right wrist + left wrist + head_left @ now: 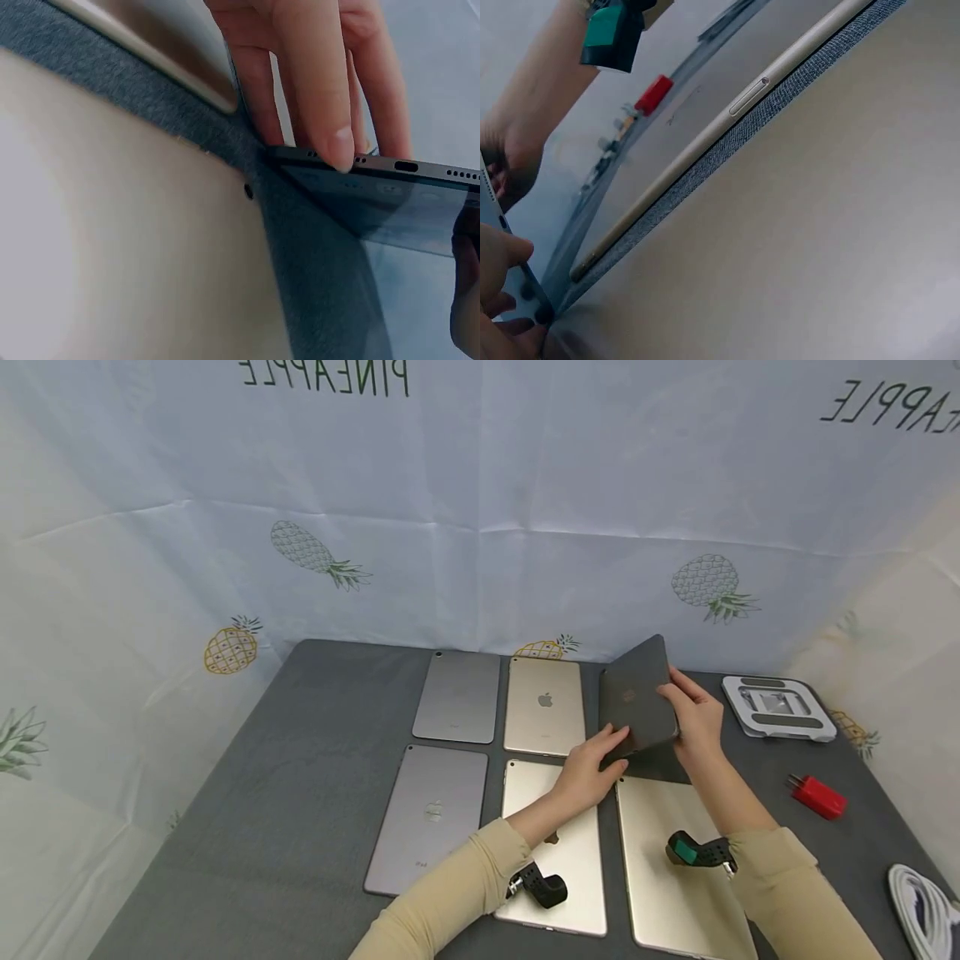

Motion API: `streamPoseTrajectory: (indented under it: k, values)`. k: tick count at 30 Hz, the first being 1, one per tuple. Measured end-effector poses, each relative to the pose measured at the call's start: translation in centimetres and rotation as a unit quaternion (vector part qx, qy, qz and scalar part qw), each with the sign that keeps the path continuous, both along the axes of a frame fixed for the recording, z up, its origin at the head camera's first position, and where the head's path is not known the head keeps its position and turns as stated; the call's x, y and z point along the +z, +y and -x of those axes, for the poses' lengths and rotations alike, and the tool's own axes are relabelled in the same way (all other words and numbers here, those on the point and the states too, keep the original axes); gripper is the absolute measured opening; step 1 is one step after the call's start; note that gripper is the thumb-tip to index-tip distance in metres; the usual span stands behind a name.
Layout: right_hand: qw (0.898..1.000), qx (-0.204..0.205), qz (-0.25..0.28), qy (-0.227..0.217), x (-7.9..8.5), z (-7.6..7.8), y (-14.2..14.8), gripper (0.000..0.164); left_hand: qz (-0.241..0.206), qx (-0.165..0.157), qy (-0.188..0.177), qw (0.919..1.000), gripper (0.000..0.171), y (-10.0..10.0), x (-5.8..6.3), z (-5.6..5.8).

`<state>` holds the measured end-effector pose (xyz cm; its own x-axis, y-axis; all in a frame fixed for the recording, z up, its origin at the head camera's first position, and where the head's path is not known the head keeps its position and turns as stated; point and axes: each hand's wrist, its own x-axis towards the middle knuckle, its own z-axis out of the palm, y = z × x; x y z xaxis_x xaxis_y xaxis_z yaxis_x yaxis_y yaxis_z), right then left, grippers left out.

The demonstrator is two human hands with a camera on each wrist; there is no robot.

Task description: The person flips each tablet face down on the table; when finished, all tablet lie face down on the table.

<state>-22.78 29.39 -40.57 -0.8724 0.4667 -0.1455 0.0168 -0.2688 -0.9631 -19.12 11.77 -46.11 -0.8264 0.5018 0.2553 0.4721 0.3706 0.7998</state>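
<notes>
A dark grey tablet (639,689) is tilted up off the table at the back right, its back with a logo facing left in the head view. My right hand (697,714) grips its right edge, thumb on the back. With thumb and fingers my left hand (585,768) pinches the near lower corner. In the right wrist view the left hand (307,67) has its thumb over the edge by the charging port, and the dark glossy screen shows below. Under my forearms lie a gold tablet (551,885) and a larger gold tablet (660,860), both face down.
Further left lie a grey tablet (456,697), a gold tablet (546,706) and a lilac-grey tablet (427,818), backs up. On the right are a white and grey folded stand (780,707), a red plug charger (819,797) and a coiled white cable (922,910). A pineapple-print cloth hangs behind.
</notes>
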Motion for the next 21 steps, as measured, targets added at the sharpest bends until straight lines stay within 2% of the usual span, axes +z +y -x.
streamPoseTrajectory:
  k: [3, 6, 11, 15, 21]
  values:
    - [1.0, 0.004, 0.027, -0.006, -0.3, -0.2, 0.7, 0.048, 0.014, -0.001, -0.003, 0.9999, 0.049, 0.0, -0.1, 0.0]
    - [0.999, 0.018, 0.032, -0.012, -0.5, -0.5, 1.3, 0.05, 0.025, -0.005, -0.008, 0.9996, 0.05, 0.0, -0.2, 0.0]
    - [0.998, 0.058, 0.001, -0.027, -0.6, -0.9, 2.1, 0.055, 0.038, -0.005, -0.016, 0.9991, 0.05, -0.1, -0.1, 0.0]
    - [0.996, 0.079, -0.023, -0.037, -0.6, -1.1, 2.8, 0.059, 0.057, -0.008, -0.01, 0.9983, 0.049, -0.1, -0.2, 0.0]
    - [0.994, 0.063, -0.058, -0.061, -1.2, -1.0, 3.8, 0.065, 0.089, -0.019, 0.002, 0.9958, 0.048, -0.2, -0.1, 0.0]
